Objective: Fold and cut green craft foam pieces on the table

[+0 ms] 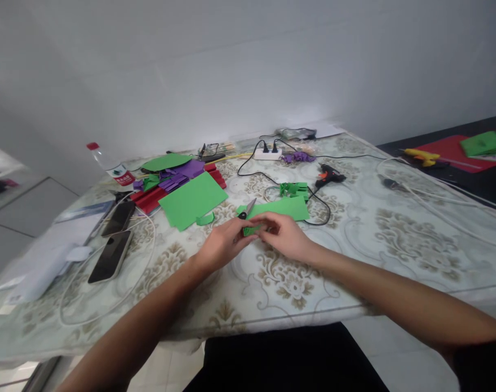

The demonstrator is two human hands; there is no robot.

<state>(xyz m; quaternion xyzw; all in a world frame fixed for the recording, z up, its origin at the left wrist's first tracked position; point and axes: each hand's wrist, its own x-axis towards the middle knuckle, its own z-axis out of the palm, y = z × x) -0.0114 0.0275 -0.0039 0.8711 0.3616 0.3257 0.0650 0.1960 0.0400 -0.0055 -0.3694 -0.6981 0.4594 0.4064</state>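
Between my two hands is a small green fringed strip (251, 231), cut into narrow slits along one edge. My left hand (224, 243) pinches its left end with closed fingers. On the other end, the fingers of my right hand (283, 234) are closed too. Just beyond the fingertips lies a pair of scissors (248, 210), blades pointing away and handles partly hidden. Under the scissors rests a long green sheet strip (288, 207). A curled green scrap (206, 219) sits left of my hands, beside larger green sheets (194, 200).
Behind are a glue gun (329, 175), a green fringed piece (294, 190), a power strip (268, 154) with cords and purple pieces (298, 157). To the left are phones (111, 257), a white cable, a bottle (115, 166) and red strips (149, 200). A black surface adjoins at right.
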